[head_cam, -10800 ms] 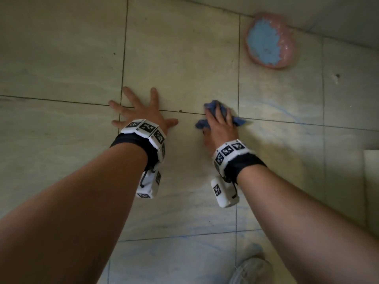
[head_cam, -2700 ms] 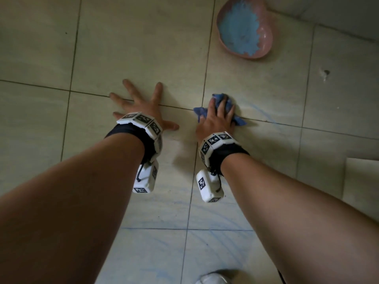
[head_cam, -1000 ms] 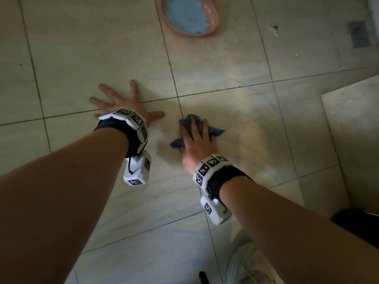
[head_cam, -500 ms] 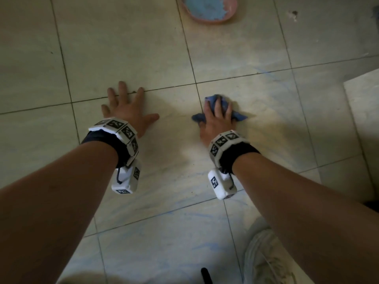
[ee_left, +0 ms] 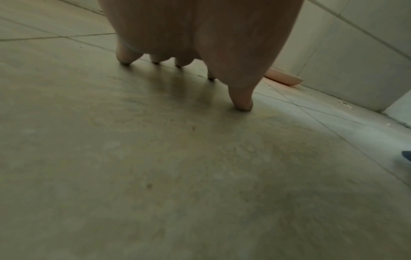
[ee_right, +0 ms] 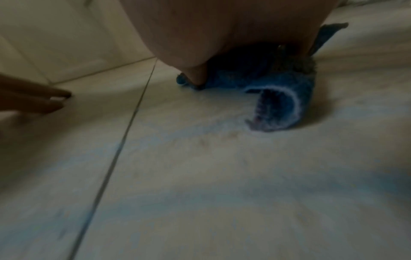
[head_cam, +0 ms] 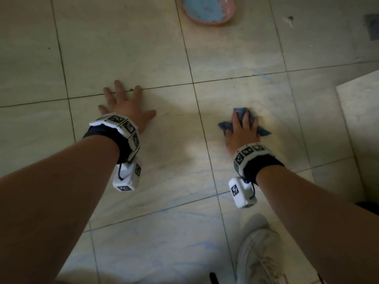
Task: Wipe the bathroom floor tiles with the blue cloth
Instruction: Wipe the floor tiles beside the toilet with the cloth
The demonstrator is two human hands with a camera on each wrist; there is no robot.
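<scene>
Mid-wipe, the right hand [head_cam: 243, 130] presses flat-fingered on the bunched blue cloth [ee_right: 275, 98] while the left hand [head_cam: 125, 105], fingers spread wide, braces on the floor tiles [head_cam: 123, 48]; next, likely unwiped tiles.

Two hands were in view: the left hand [head_cam: 125, 105] at about 9 o'clock and the right hand [head_cam: 243, 132] at about 3 o'clock. There was one blue cloth [head_cam: 243, 113], one pink basin [head_cam: 207, 9] at 12 o'clock, and one white shoe [head_cam: 260, 255] at 5 o'clock. Each wrist bore one white marker band, two in all.
</scene>
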